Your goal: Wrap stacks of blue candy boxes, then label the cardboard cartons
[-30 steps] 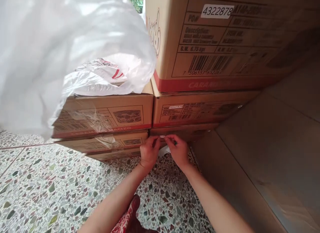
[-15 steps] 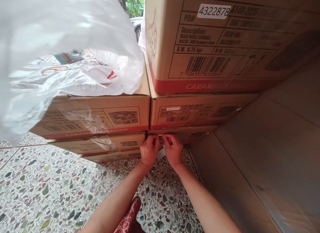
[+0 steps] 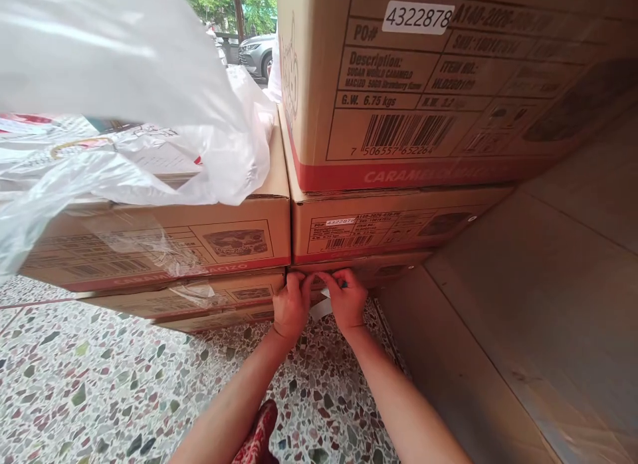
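Observation:
My left hand (image 3: 290, 308) and my right hand (image 3: 347, 301) meet at the front of a low brown carton (image 3: 366, 268). Their thumbs and forefingers are pinched close together against its printed face. Whatever lies between the left fingertips is too small to make out. A white paper strip (image 3: 320, 309) hangs between the hands, at the right hand's fingers. Something small and dark shows among the right fingers. Directly above is another carton (image 3: 399, 225) with a small white number sticker (image 3: 340, 222). The large top carton (image 3: 319, 118) bears a bigger sticker (image 3: 419, 17) reading 4322878.
At left, more stacked cartons (image 3: 239, 238) carry a loose white plastic bag (image 3: 149, 65) with packets inside. A brown panel (image 3: 523, 304) slopes along the right. Speckled terrazzo floor (image 3: 100, 384) lies below. A parked car (image 3: 254, 55) stands outside.
The view has shifted slightly, and the plastic bag's edge has moved left. Both hands stay at the low carton; the white sticker earlier visible between the fingertips is no longer clear.

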A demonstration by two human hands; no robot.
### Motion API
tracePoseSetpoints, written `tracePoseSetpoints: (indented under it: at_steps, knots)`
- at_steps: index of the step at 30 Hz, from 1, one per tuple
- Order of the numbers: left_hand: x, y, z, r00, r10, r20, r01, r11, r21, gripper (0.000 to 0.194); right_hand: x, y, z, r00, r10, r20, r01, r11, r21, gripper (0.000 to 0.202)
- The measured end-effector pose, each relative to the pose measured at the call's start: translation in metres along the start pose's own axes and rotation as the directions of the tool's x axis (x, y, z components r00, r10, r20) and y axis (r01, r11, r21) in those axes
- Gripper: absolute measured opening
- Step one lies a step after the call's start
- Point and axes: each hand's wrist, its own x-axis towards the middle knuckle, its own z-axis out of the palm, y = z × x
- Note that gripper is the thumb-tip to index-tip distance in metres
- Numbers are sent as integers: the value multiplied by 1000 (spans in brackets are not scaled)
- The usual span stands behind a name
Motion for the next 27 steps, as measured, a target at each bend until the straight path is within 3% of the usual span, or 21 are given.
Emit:
tracePoseSetpoints:
  at_steps: [3,5,7,9,11,14,16,18,21,25,27]
  knots:
    - [2,-1,0,999,7,37,-9,999,37,15,0,-2,-1,998,67,0,-67,997,48,38]
    - [-1,-2,-4,999,9,35,-8,999,-35,15,-1,-3,-6,983,180,39,-184,968,170,41]
    - [-6,-2,-12,997,-6,79,19,985,-171,17,-4,-7,-14,939,324,115,-344,877,336,47]
    - [-13,1,-24,978,-42,206,114,930,-350,23,-10,-14,-23,876,427,226,-482,748,456,50]
    - [-18,6,-36,918,-35,395,249,825,-507,31,-17,-25,-30,826,460,326,-563,658,499,52]
    - [-24,10,-49,765,41,643,464,658,-593,44,-29,-40,-35,801,442,403,-598,608,522,52]
    - [-27,8,-54,670,84,738,573,573,-586,46,-35,-47,-34,792,440,424,-611,577,542,51]
    - [-28,3,-61,617,116,779,641,500,-582,39,-40,-51,-32,777,457,434,-630,541,557,51]
    - [-25,-7,-77,573,120,811,706,430,-562,32,-47,-54,-30,746,464,478,-666,519,536,46]
    - [-22,-20,-101,596,60,801,695,461,-552,31,-60,-54,-31,641,433,634,-747,542,385,29]
    - [-24,-26,-110,574,49,817,712,463,-528,31,-67,-54,-30,602,445,663,-772,537,340,23]
